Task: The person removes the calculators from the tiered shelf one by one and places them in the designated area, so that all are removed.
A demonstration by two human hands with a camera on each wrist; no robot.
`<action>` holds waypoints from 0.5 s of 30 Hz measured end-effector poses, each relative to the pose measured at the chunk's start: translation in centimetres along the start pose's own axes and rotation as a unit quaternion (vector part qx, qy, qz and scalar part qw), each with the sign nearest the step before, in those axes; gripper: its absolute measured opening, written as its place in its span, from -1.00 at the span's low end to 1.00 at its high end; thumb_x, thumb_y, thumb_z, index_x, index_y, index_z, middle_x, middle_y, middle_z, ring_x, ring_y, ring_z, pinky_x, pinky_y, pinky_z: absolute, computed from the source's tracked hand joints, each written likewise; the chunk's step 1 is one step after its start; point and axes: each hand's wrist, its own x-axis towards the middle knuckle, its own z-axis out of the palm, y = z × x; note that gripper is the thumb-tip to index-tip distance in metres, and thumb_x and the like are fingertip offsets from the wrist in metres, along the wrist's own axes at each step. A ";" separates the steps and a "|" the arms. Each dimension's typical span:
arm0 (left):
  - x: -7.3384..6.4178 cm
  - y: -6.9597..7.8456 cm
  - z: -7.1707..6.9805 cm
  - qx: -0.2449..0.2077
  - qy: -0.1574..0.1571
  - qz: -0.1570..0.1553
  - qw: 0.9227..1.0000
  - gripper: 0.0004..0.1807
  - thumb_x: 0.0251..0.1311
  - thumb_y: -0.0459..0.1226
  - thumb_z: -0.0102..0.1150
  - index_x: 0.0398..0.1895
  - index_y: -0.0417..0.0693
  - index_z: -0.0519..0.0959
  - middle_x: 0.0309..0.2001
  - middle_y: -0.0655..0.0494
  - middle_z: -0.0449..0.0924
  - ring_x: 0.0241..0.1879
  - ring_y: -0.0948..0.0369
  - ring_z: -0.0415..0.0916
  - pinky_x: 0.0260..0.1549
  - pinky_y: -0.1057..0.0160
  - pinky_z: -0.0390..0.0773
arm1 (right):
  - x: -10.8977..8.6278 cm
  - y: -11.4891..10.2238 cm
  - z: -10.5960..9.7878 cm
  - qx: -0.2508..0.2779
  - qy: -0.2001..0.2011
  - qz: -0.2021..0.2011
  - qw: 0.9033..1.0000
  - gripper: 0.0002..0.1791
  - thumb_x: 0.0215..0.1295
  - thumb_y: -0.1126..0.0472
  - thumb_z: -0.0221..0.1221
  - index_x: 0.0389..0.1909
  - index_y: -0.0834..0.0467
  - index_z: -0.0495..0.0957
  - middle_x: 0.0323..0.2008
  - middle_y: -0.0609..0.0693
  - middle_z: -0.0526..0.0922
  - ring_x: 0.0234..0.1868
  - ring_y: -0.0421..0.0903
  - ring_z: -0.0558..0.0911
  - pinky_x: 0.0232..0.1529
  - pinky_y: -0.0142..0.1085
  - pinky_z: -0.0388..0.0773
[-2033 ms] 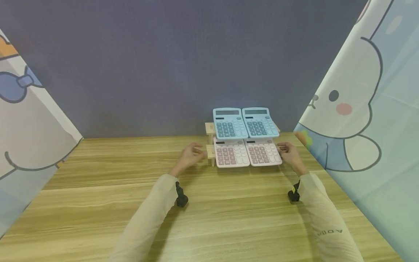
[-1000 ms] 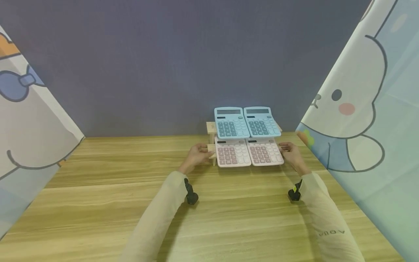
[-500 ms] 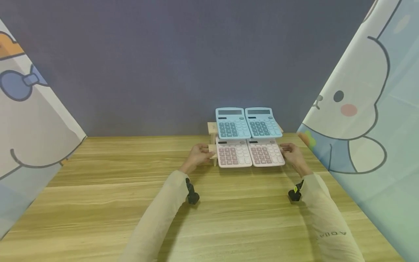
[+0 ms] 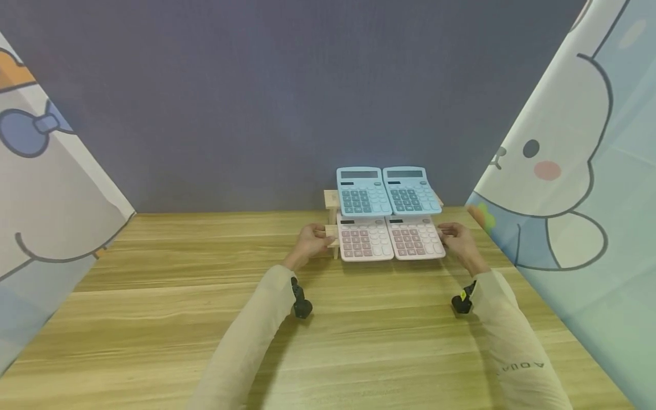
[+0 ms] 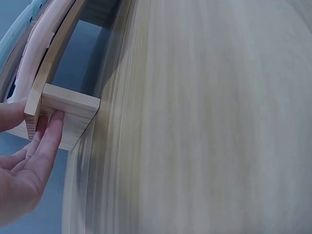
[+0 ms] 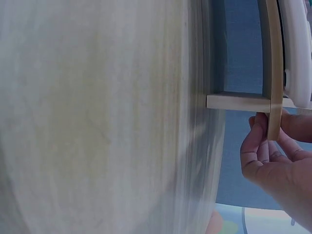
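A small two-tier wooden rack [image 4: 331, 232] stands at the back of the table, bearing calculators. Two blue calculators [image 4: 364, 191] lean side by side on its upper tier, and two pink ones [image 4: 365, 239] on the lower. My left hand [image 4: 310, 241] grips the left end of the lower shelf board [image 5: 34, 109], thumb above and fingers beneath, beside the leg. At the other end, my right hand [image 4: 457, 239] pinches the same board's right tip [image 6: 275, 119] between thumb and fingers. The board's middle is hidden under the pink calculators.
The wood-grain table [image 4: 359, 353] extends in front and to the left. A dark grey partition [image 4: 230, 108] rises right behind the rack. Cartoon-printed curtains [image 4: 553, 171] slope along both sides, the right one close to my right hand. Black wrist cameras [image 4: 302, 307] sit under the sleeves.
My left hand has moved right, from beside the rack onto the lower board's end, and grips it now. The right hand stays at its end. The view has shifted slightly.
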 end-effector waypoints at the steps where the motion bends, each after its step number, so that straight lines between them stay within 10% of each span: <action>1: 0.0 0.0 0.0 0.004 0.002 -0.001 1.000 -0.47 0.14 -0.36 0.17 0.16 -0.35 0.26 -0.01 -0.24 0.43 -0.13 0.03 0.52 -0.16 0.25 0.63 | 0.0 0.0 -0.1 -0.001 0.000 -0.001 1.000 -0.57 0.34 0.35 -0.09 0.17 0.48 0.22 0.08 0.42 0.34 -0.09 -0.05 0.43 -0.16 -0.46 0.56; 15: -0.2 0.4 -0.1 0.008 -0.003 -0.014 1.000 -0.42 0.12 -0.36 0.19 0.20 -0.33 0.24 0.05 -0.25 0.40 -0.06 -0.02 0.49 -0.08 0.19 0.61 | 0.3 0.4 -0.4 -0.011 -0.010 -0.012 1.000 -0.58 0.32 0.35 -0.08 0.16 0.47 0.24 0.07 0.43 0.38 0.02 0.16 0.43 0.04 -0.13 0.54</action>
